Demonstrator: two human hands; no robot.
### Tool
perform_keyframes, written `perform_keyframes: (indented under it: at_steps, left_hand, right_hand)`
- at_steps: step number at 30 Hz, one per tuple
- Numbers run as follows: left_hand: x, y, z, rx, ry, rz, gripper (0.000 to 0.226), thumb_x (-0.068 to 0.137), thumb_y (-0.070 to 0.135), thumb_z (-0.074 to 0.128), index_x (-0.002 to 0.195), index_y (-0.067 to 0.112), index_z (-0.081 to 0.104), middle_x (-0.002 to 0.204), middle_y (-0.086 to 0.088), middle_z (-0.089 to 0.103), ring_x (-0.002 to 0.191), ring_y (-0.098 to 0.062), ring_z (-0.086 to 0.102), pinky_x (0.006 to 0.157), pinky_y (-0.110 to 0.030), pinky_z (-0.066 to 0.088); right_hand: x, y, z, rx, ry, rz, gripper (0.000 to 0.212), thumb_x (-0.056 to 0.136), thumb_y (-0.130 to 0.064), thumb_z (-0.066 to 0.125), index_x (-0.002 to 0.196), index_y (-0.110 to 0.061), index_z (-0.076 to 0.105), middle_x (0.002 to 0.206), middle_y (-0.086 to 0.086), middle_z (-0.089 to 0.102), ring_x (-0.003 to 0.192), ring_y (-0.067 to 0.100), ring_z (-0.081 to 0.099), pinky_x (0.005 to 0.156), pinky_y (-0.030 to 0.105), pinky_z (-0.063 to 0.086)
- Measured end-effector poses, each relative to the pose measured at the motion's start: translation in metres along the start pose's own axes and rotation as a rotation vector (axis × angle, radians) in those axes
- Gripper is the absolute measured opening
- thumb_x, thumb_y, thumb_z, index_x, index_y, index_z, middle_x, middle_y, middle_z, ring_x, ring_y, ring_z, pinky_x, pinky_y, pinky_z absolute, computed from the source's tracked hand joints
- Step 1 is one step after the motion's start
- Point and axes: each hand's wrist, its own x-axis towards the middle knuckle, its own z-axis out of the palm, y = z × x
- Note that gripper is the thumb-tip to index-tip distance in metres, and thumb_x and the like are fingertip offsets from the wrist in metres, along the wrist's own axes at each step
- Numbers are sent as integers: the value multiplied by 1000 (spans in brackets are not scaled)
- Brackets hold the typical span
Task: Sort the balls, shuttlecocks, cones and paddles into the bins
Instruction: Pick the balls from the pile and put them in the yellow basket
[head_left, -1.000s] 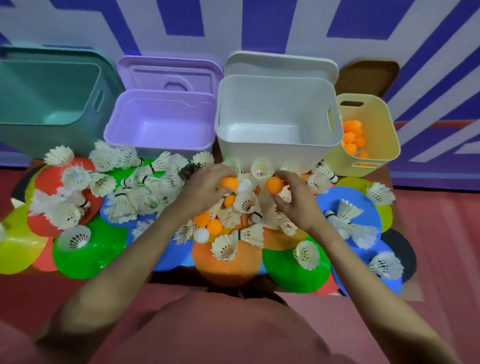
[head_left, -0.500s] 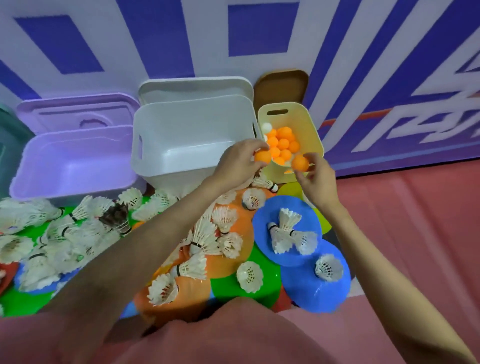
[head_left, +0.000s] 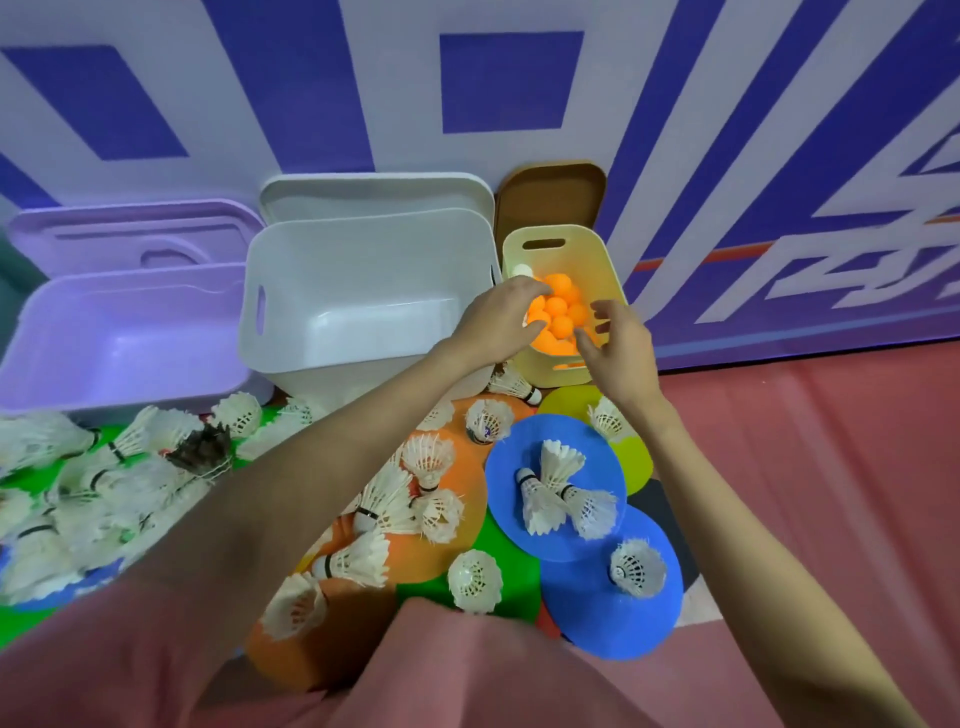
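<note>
both hands, left hand (head_left: 501, 322) and right hand (head_left: 618, 340), fingers apart over yellow bin (head_left: 613, 270)

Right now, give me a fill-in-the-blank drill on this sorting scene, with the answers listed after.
1. Both hands, left hand and right hand, hover over the ____ bin.
2. The orange balls share that bin with one ____ ball.
3. The white bin stands between the yellow bin and the ____ bin.
4. Two shuttlecocks lie together on a ____ disc.

Answers: yellow; white; purple; blue

Smooth plastic bins (head_left: 363, 291), feathery shuttlecocks (head_left: 563, 499)
</note>
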Motion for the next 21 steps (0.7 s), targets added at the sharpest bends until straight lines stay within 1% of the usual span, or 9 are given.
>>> perform_keyframes:
  at_steps: [2, 3, 5, 7, 10, 13, 17, 18, 21]
  left_hand:
    - [-24, -4, -10, -37, 18, -5, 44, 90, 20, 61, 132, 12, 52, 133, -8, 54, 118, -21, 53, 92, -28, 41]
    - [-38, -7, -17, -55, 32, -14, 42, 91, 21, 61, 131, 13, 53, 131, -7, 55, 116, -19, 53, 91, -26, 41]
    - [-70, -16, -31, -85, 66, -45, 39, 91, 22, 60, 129, 15, 55, 128, -4, 57, 111, -14, 55, 90, -26, 44]
    - [-105, -26, -47, -102, 92, -83, 36, 91, 22, 60, 126, 15, 57, 124, -1, 59, 106, -11, 56, 89, -24, 45]
    - [-161, -46, -72, -110, 117, -146, 32, 90, 20, 62, 121, 14, 60, 118, 1, 62, 101, -9, 58, 87, -22, 45]
    - [-215, -72, -93, -126, 159, -235, 27, 88, 15, 64, 115, 13, 64, 111, 1, 65, 96, -10, 60, 84, -24, 48]
    - [-280, -107, -108, -126, 149, -407, 21, 88, 13, 63, 109, 13, 67, 104, 0, 67, 89, -8, 61, 77, -18, 49]
    - [-295, -116, -109, -117, 132, -430, 21, 89, 13, 63, 109, 14, 68, 103, 0, 68, 89, -7, 61, 78, -21, 51]
    - [-334, -136, -105, -83, 50, -463, 23, 86, 12, 67, 109, 14, 68, 100, -1, 68, 89, -10, 62, 81, -36, 54]
  right_hand:
    - [-20, -9, 8, 54, -23, -48, 36, 90, -23, 61, 121, -6, 53, 116, 14, 57, 97, 26, 59, 77, 42, 52]
    - [-31, -16, 13, 75, -40, -74, 35, 90, -21, 61, 120, -6, 54, 115, 14, 57, 97, 25, 59, 77, 40, 51]
    - [-55, -33, 25, 83, -87, -135, 33, 90, -19, 60, 119, -5, 54, 114, 13, 57, 99, 26, 58, 78, 37, 49]
    - [-78, -53, 39, 87, -157, -200, 32, 90, -18, 61, 119, -5, 55, 113, 13, 57, 103, 28, 56, 80, 38, 49]
    - [-107, -86, 61, 95, -266, -260, 33, 89, -17, 60, 119, -6, 55, 113, 12, 56, 103, 26, 54, 80, 30, 46]
    - [-130, -117, 84, 77, -364, -337, 34, 89, -19, 59, 121, -8, 54, 113, 11, 55, 104, 27, 54, 83, 37, 47]
    - [-155, -158, 109, 81, -473, -404, 37, 90, -18, 57, 125, -9, 51, 117, 10, 54, 111, 26, 51, 90, 35, 45]
    - [-161, -168, 115, 83, -497, -422, 38, 89, -16, 58, 125, -8, 51, 118, 11, 54, 112, 27, 50, 90, 37, 45]
    - [-179, -191, 135, 33, -581, -475, 40, 88, -16, 59, 126, -8, 50, 118, 12, 54, 111, 29, 49, 88, 41, 45]
